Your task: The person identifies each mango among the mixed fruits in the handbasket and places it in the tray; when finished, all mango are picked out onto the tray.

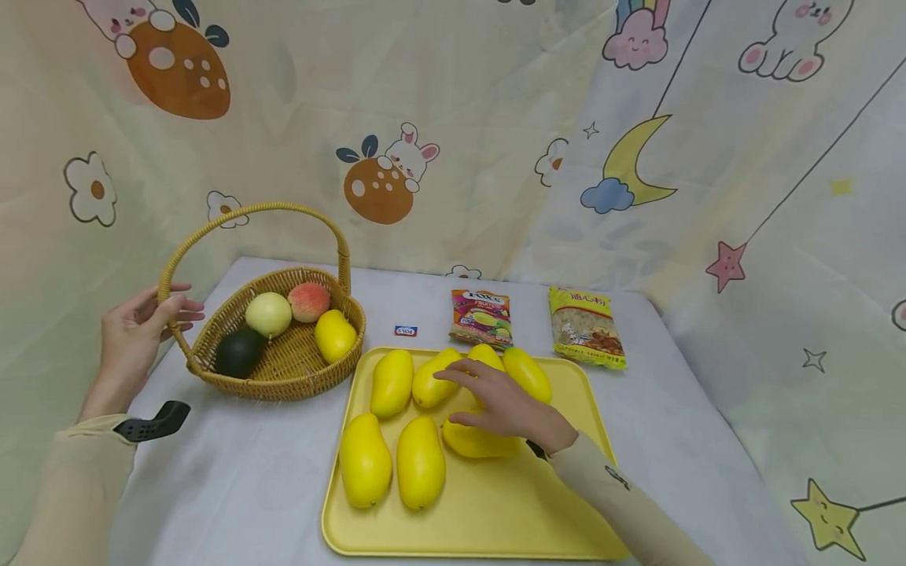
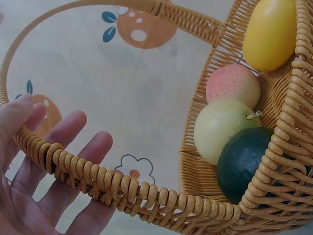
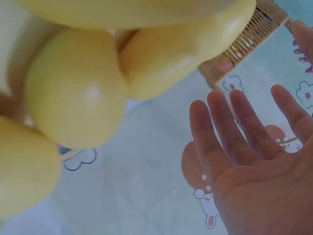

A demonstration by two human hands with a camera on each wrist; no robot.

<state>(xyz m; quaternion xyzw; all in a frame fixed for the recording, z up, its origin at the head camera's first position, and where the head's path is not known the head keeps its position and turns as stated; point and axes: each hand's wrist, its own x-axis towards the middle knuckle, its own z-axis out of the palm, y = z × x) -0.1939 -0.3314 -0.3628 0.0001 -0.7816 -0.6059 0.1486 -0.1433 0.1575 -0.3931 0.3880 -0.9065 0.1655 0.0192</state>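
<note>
My left hand (image 1: 134,334) holds the handle (image 2: 105,183) of a wicker basket (image 1: 304,385) low on its left side, thumb in front and spread fingers behind. Inside the basket lie a peach (image 1: 309,302), a pale green apple-like fruit (image 1: 268,314), a dark green avocado-like fruit (image 1: 239,351) and a yellow mango (image 1: 335,336). Above the yellow tray (image 1: 524,527) hovers my right hand (image 1: 499,397), its fingers extended and nothing in its grasp. Several yellow mangoes (image 1: 421,462) lie on that tray, one of them (image 1: 477,440) partly hidden below the hand.
Behind the tray lie a colourful candy bag (image 1: 481,317) and a yellow bag of dry food (image 1: 586,326). A small blue wrapped sweet (image 1: 406,331) sits between basket and tray. Patterned cloth (image 1: 467,157) hangs around the white table (image 1: 233,479).
</note>
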